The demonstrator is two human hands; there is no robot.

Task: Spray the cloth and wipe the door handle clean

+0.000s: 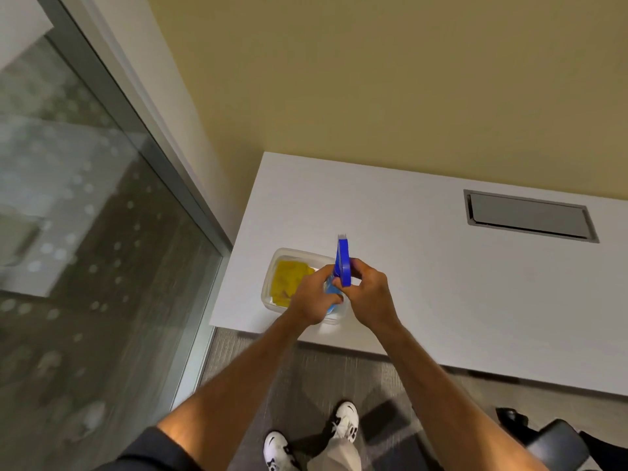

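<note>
Gripping blue spray bottle (342,263): both hands, left hand (314,297), right hand (368,294), fingers closed round it, above clear container (272,283) holding yellow cloth (287,282), white table (441,266) near-left corner; glass door (85,249) left, grey carpet (339,375).

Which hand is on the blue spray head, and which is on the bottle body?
The right hand pinches the blue spray head; the left hand wraps the bottle body lower down, above the clear tub.

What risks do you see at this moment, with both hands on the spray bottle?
The nozzle of the bottle seems to aim past the yellow cloth, so spray may wet the table. The tub sits near the table's front edge, and either the left hand or the right hand could nudge it off.
</note>
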